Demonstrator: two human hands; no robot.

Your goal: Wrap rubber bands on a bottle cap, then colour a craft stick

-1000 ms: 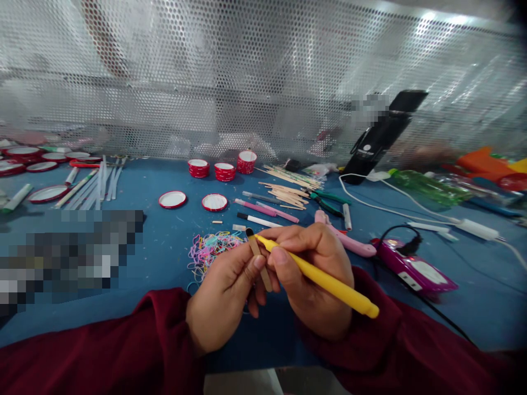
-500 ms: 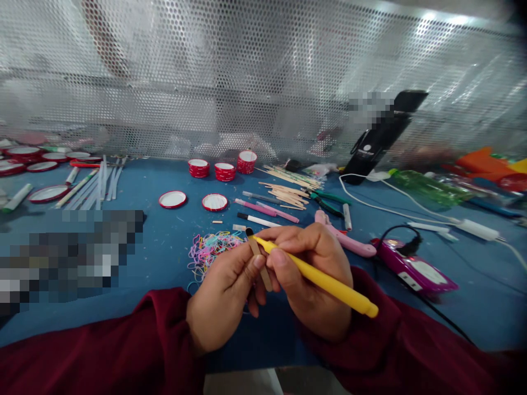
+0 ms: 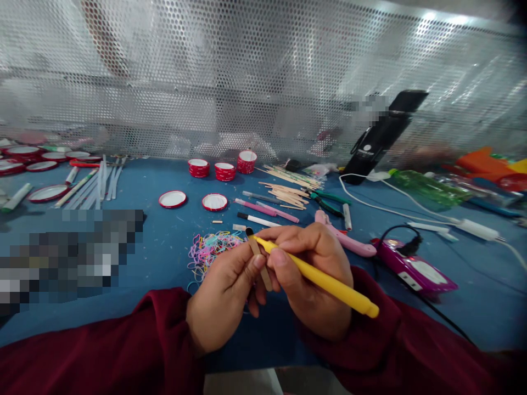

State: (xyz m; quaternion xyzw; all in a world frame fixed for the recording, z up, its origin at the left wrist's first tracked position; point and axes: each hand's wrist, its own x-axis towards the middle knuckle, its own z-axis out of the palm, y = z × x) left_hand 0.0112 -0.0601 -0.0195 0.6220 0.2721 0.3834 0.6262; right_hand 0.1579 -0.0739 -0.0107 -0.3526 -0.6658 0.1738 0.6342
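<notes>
My left hand (image 3: 224,293) pinches a small flat wooden stick (image 3: 256,253) whose upper tip is dark. My right hand (image 3: 310,274) is closed around a yellow pen (image 3: 329,283), and the pen's tip rests against the stick near its dark end. Both hands hover low over the blue table (image 3: 164,258), close to its near edge. A heap of colourful rubber bands (image 3: 209,247) lies just beyond my left hand.
Red-rimmed lids (image 3: 172,199) and small red tubs (image 3: 225,171) sit mid-table, with wooden sticks (image 3: 288,192), pens (image 3: 265,208) and green-handled pliers (image 3: 327,202) behind my hands. A pink glue gun (image 3: 411,269) with a black cord lies right. A perforated metal screen (image 3: 263,82) closes the back.
</notes>
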